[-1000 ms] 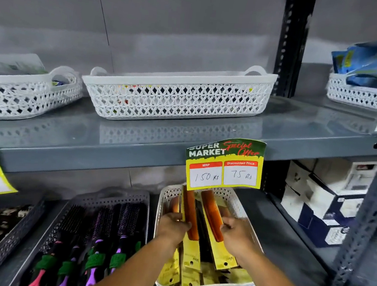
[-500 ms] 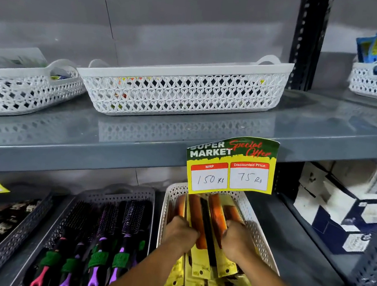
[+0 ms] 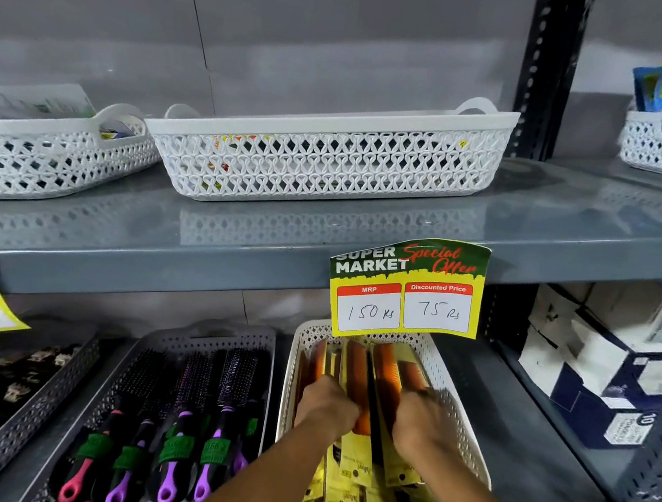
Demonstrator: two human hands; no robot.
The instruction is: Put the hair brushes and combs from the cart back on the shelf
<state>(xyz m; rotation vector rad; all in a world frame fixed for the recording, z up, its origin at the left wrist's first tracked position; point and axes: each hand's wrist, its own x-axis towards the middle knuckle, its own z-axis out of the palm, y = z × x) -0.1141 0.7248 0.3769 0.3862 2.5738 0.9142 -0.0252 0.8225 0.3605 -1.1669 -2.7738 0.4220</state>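
Note:
A white lattice basket on the lower shelf holds several orange combs on yellow cards. My left hand and my right hand are both inside it, curled over the packs and pressing on them; a black comb lies between the hands. Whether the fingers grip a pack or only rest on top is unclear. To the left, a grey basket holds several round hair brushes with pink and purple handles.
A yellow price tag hangs from the upper shelf edge over the comb basket. White baskets stand on the upper shelf. Boxes sit at lower right beyond a black upright. A dark basket is at far left.
Both hands have pushed deeper into the comb basket, and the comb packs now lie flatter and further back. The view has shifted slightly to the left.

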